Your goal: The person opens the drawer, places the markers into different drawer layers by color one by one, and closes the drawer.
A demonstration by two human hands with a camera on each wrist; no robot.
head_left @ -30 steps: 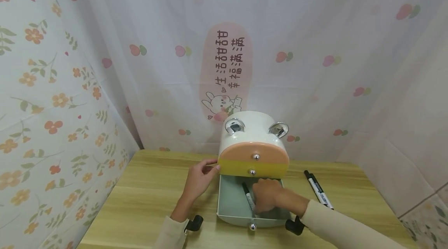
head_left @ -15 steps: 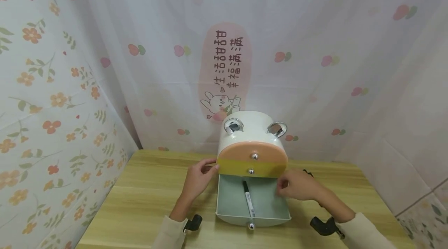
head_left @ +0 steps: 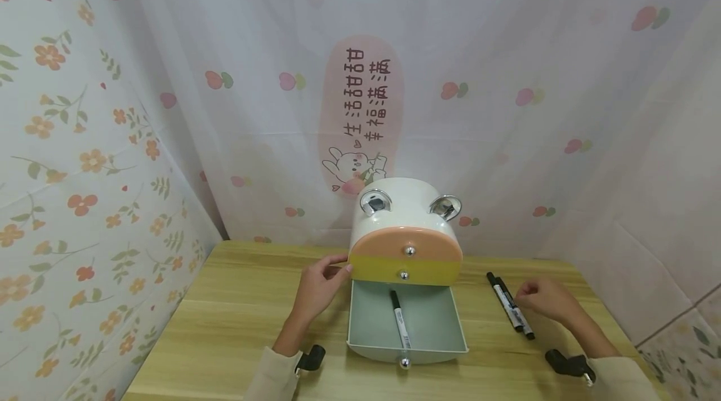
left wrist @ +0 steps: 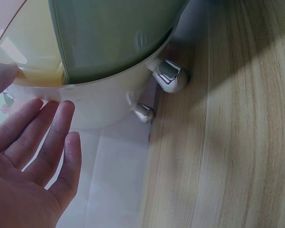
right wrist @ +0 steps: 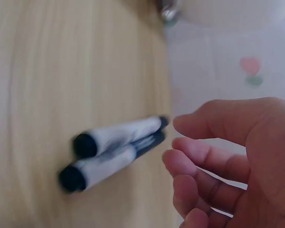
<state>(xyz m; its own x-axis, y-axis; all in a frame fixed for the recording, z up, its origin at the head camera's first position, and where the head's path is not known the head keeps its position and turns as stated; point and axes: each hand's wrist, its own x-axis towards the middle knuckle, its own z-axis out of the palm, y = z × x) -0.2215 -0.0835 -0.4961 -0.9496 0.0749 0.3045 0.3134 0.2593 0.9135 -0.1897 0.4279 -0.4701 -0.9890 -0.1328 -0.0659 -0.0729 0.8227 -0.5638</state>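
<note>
A small rounded white drawer cabinet (head_left: 401, 204) stands on the table, with an orange drawer (head_left: 388, 244) and a yellow drawer (head_left: 374, 269) closed. Its green bottom drawer (head_left: 366, 319) is pulled out, and a black-capped marker (head_left: 401, 323) lies inside. My left hand (head_left: 319, 285) rests at the cabinet's left side; the left wrist view shows the thumb (left wrist: 2, 78) at the yellow front and the other fingers fairly straight along the white body. Just right of two markers (right wrist: 118, 137) lying side by side, my right hand (head_left: 547, 301) hovers with loosely bent fingers and nothing between them.
The wooden table (head_left: 242, 313) extends on both sides of the cabinet. A patterned curtain (head_left: 270, 157) hangs behind it, and a floral cloth (head_left: 96, 201) hangs at the left. Silver ring-shaped ears (head_left: 376, 202) stick up from the cabinet top.
My right hand has come out of the green drawer and moved right, beside the two markers. The marker in the drawer now lies uncovered. My left hand has stayed in place.
</note>
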